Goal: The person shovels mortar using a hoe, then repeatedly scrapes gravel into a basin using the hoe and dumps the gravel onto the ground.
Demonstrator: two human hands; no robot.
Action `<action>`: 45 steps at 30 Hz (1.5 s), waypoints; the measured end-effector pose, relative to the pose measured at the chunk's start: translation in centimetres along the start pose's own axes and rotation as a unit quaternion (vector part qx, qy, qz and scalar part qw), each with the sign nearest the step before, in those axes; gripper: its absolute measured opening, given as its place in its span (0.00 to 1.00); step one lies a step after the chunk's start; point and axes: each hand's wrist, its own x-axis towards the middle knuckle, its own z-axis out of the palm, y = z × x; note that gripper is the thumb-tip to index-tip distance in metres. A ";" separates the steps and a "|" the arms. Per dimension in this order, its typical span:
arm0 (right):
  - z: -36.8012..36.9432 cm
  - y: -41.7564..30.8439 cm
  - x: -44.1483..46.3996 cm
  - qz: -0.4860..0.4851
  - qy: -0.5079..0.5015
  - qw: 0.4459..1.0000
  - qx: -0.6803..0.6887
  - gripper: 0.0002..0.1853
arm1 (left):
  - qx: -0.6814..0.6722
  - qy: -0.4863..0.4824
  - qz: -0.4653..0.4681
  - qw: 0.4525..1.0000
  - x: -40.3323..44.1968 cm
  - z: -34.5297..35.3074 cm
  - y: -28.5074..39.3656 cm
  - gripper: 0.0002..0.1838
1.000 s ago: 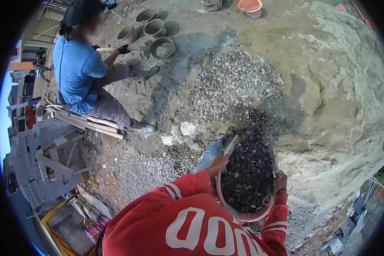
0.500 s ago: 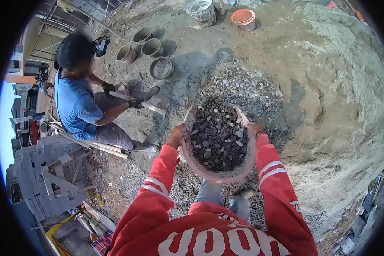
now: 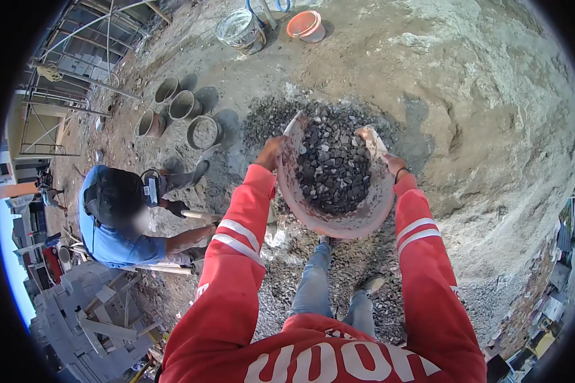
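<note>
A wide pinkish basin [image 3: 354, 226], cut away on its far side, is held out in front of me. My left hand [image 3: 271, 153] is closed on its left edge and my right hand [image 3: 395, 165] on its right edge, with fingers partly hidden. Dark crushed gravel [image 3: 334, 175] lies in the basin and reaches to its open far side. It meets the gravel pile [image 3: 271, 121] on the ground there; the basin looks tilted away from me.
To my left, a co-worker [image 3: 124, 210] in a blue shirt bends over a long-handled tool [image 3: 201, 216]. Several mortar buckets [image 3: 204, 132] stand beyond. An orange bucket [image 3: 305, 27] and a whitish bucket [image 3: 239, 32] are at the back. Grey blocks [image 3: 86, 319] are stacked at lower left.
The basin has moved forward over the pile and tilted, with more of its near inner wall bare. Dark gravel now spreads beyond its far side. The co-worker has bent lower.
</note>
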 end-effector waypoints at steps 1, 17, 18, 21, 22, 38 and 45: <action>-1.9 0.5 -0.1 0.059 -0.013 0.998 0.009 0.26 | 0.012 0.015 -0.021 1.000 0.2 1.8 0.1 0.12; -3.3 19.9 -15.7 0.061 -0.092 0.965 0.240 0.13 | 0.021 -0.007 -0.102 0.995 -7.7 2.6 -13.1 0.08; -3.7 19.8 -17.5 0.093 -0.104 0.935 0.327 0.13 | 0.037 0.031 -0.079 0.996 -9.8 2.9 -13.5 0.08; -6.5 19.5 -25.7 0.089 -0.044 0.984 0.147 0.13 | 0.044 0.063 -0.025 0.997 -15.6 3.9 -17.3 0.10; -8.0 19.5 -29.3 0.092 -0.011 0.994 0.054 0.14 | 0.041 0.052 -0.001 0.998 -17.0 4.2 -19.4 0.12; -14.6 47.3 -76.4 0.335 0.249 0.636 0.649 0.12 | 0.393 -0.229 -0.067 0.888 -49.4 30.2 -41.1 0.34; -2.4 49.8 -90.1 0.475 0.383 0.679 0.409 0.16 | 0.448 -0.356 0.068 0.817 -42.7 32.1 -44.5 0.31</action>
